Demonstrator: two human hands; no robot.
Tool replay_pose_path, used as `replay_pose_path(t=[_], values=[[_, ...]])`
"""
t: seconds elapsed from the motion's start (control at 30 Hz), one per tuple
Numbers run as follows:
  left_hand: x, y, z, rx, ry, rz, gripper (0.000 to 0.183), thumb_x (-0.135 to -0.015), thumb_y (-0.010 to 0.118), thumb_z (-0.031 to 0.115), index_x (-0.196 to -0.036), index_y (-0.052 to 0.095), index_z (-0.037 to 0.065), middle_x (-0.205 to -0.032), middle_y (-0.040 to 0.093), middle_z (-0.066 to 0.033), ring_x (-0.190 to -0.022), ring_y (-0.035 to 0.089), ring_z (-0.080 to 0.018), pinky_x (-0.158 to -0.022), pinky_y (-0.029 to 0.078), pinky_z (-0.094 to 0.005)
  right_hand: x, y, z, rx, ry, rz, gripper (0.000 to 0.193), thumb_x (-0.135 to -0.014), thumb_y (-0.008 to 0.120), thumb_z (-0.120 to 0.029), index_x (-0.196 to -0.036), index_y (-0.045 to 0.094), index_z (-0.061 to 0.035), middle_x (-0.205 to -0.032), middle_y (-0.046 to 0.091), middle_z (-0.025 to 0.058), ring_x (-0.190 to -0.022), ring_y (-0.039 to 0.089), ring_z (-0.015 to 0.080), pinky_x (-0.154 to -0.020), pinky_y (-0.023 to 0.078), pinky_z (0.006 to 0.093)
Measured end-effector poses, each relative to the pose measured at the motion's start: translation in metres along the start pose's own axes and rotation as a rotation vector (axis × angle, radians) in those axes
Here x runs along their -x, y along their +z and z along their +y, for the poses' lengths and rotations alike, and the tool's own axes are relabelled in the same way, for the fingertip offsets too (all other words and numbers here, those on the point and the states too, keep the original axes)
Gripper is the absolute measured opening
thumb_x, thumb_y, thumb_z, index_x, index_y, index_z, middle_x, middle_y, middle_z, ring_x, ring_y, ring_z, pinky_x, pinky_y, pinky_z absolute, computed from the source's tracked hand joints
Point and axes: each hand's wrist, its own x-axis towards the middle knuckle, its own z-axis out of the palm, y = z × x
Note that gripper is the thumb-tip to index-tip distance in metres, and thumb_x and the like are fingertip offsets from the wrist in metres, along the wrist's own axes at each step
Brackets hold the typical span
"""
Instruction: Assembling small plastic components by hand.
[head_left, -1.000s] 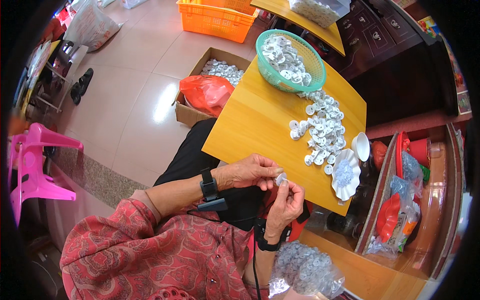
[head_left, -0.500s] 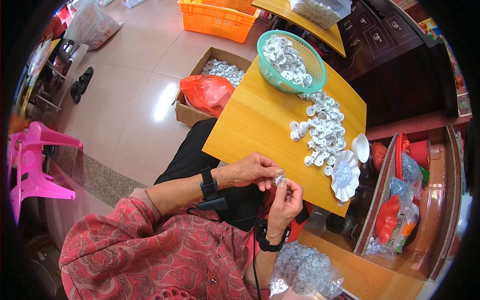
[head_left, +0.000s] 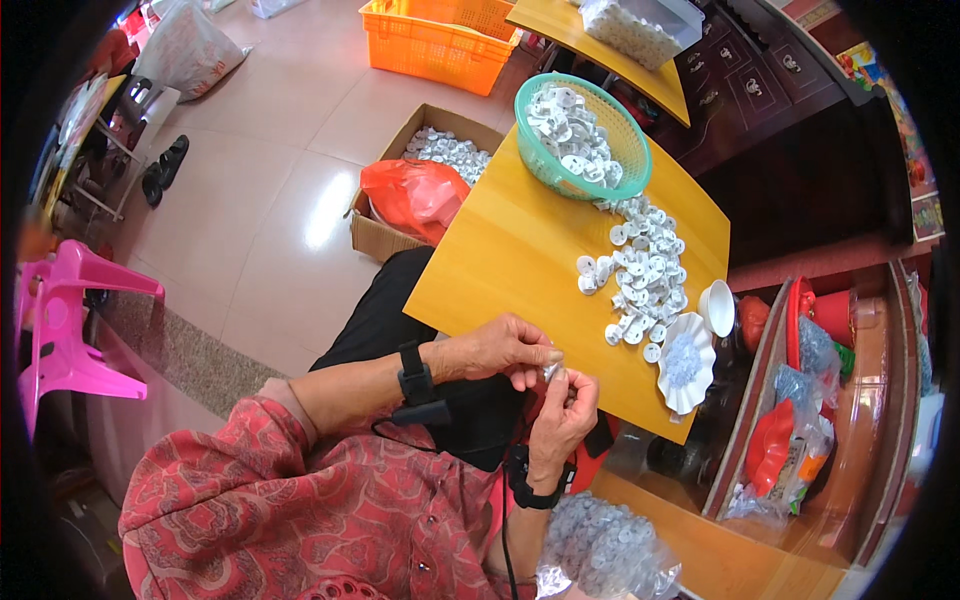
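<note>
Just off the near edge of the wooden table (head_left: 480,265), my left hand (head_left: 500,350) and my right hand (head_left: 562,420) meet fingertip to fingertip. Between them is a small white plastic part (head_left: 550,371), pinched by both and mostly covered by thumbs and fingers. To the right of my hands, a loose pile of round white plastic parts (head_left: 645,270) spreads over the tabletop. By its near end lies a white fluted dish (head_left: 703,383) with tiny pale-blue bits inside, beside a small white bowl (head_left: 716,308). A green basket (head_left: 640,180) heaped with similar white parts stands at the table's far end.
A cardboard box (head_left: 375,235) with more white parts and a red plastic bag (head_left: 415,195) sits left of the table. Behind it is an orange crate (head_left: 440,50). A clear bag of greyish discs (head_left: 605,545) lies by my right forearm; a pink stool (head_left: 85,325) stands left.
Both hands shift slightly down and left in the picture, still pinching the small white part. The fingers close more tightly over it, and the table things look unmoved apart from a slight view shift.
</note>
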Motion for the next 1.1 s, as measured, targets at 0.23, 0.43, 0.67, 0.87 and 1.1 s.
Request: replay_pose_path(t=[0.23,0.43,0.67,0.87,1.1], values=[[-0.041,-0.013,0.077,-0.193,0.213,0.142,0.034,-0.095,0.062,0.034,-0.092,0.066,0.000,-0.069,0.061,-0.0027,-0.057,0.058,-0.0092,-0.054,0.048,-0.0227,0.007,0.001,0.011,0.014,0.067,0.001,0.016,-0.093,0.061,-0.014,-0.091,0.060,0.0025,-0.084,0.059,0.0105,-0.071,0.058,0.0201,-0.064,0.048,0.0333],[-0.082,-0.030,0.165,-0.011,0.462,0.354,0.033,-0.093,0.065,0.026,-0.100,0.063,-0.006,-0.080,0.064,-0.0075,-0.068,0.064,-0.0128,-0.061,0.054,-0.0242,0.008,0.003,0.012,0.043,0.031,0.008,0.015,-0.092,0.062,-0.011,-0.090,0.061,0.0032,-0.083,0.060,0.0126,-0.071,0.059,0.0225,-0.064,0.048,0.0344],[-0.098,-0.030,0.117,-0.329,0.406,0.350,0.026,-0.090,0.067,0.020,-0.094,0.067,-0.006,-0.075,0.065,-0.0084,-0.060,0.065,-0.0152,-0.058,0.057,-0.0289,0.002,0.009,0.014,0.161,-0.104,-0.019,0.009,-0.090,0.062,-0.005,-0.094,0.061,0.0026,-0.086,0.059,0.0155,-0.075,0.060,0.0304,-0.066,0.049,0.0382],[-0.114,-0.039,0.078,-1.224,0.621,0.510,0.020,-0.082,0.066,0.014,-0.090,0.070,-0.003,-0.076,0.070,-0.0165,-0.064,0.068,-0.0298,-0.061,0.054,-0.0370,-0.002,0.011,0.023,0.265,-0.242,0.017,0.010,-0.089,0.061,-0.004,-0.097,0.062,0.0028,-0.085,0.058,0.0152,-0.072,0.060,0.0285,-0.064,0.049,0.0361],[-0.118,-0.027,0.058,-1.327,0.644,0.418,0.019,-0.078,0.067,0.012,-0.093,0.072,0.002,-0.092,0.065,-0.0208,-0.088,0.063,-0.0362,-0.078,0.051,-0.0440,-0.009,0.015,0.013,0.643,-0.403,-0.164,0.037,-0.085,0.068,-0.019,-0.115,0.058,-0.0001,-0.107,0.054,0.0148,-0.098,0.053,0.0333,-0.084,0.044,0.0433]])
